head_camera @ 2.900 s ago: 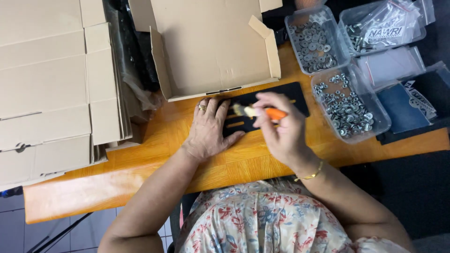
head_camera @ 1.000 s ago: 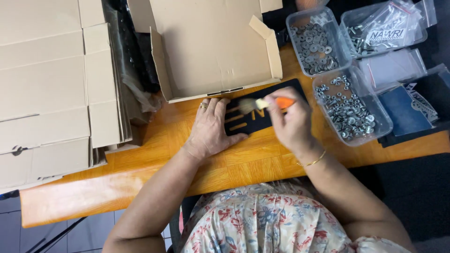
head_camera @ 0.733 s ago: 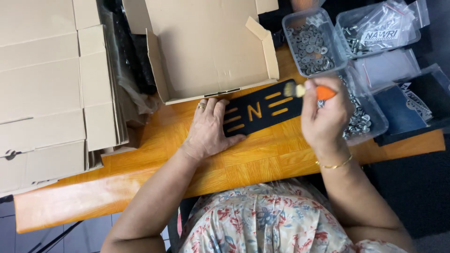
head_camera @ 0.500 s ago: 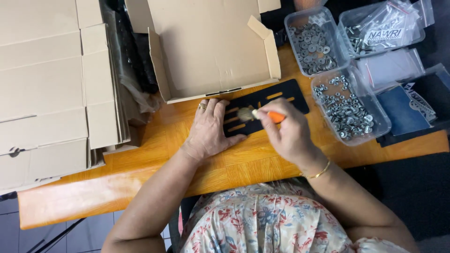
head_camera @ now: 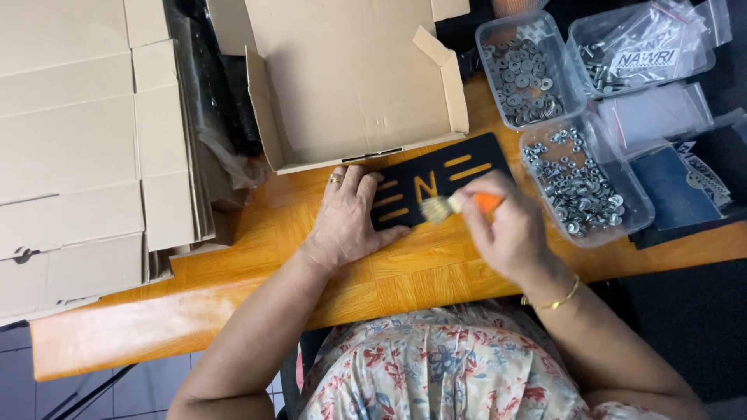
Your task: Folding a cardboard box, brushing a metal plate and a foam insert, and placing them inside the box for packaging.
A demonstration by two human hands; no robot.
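A flat black plate point(head_camera: 459, 167) with cut-out slots and a cut-out letter lies on the orange wooden table point(head_camera: 233, 272). My left hand point(head_camera: 350, 218) rests flat on the plate's left end, fingers spread, a ring on one finger. My right hand point(head_camera: 510, 233) grips a small brush point(head_camera: 459, 206) with an orange handle. Its pale bristles touch the plate near the middle, just below the letter.
An open cardboard box point(head_camera: 350, 78) stands behind the plate. Flattened cartons point(head_camera: 85, 140) are stacked at the left. Clear tubs of metal washers point(head_camera: 529, 70) and of bolts and nuts point(head_camera: 580, 187) sit at the right, beside bagged hardware point(head_camera: 646, 47) and dark blue packets point(head_camera: 677, 187).
My right hand has swept the brush back and forth along the plate, out to its right end and back to the middle. The left hand has stayed pressed on the plate.
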